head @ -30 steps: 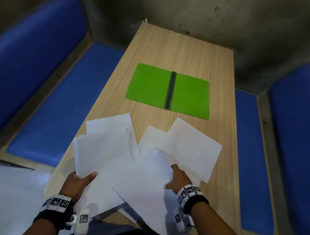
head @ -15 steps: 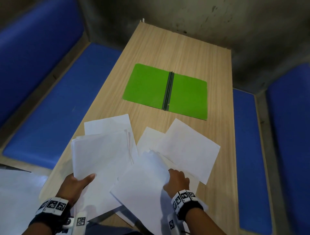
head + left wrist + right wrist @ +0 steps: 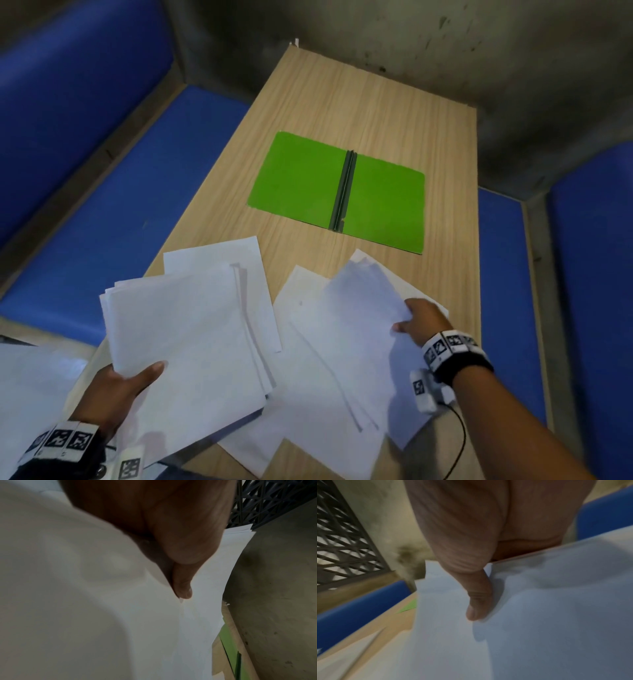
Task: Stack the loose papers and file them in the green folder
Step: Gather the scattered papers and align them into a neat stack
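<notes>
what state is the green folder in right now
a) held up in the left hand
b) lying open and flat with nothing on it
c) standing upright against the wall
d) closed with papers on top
b: the green folder lies open and flat on the wooden table, its dark spine showing between two bare covers, while the left hand and right hand each hold white sheets nearer the person.

— How many folders are lying on the bench (image 3: 376, 113)?
— One green folder (image 3: 308, 178), lying open.
— And papers?
— Two bunches are being held: one in the left hand (image 3: 120, 387), one in the right hand (image 3: 421, 320). Loose sheets (image 3: 219, 253) are showing beneath; their number is unclear.
</notes>
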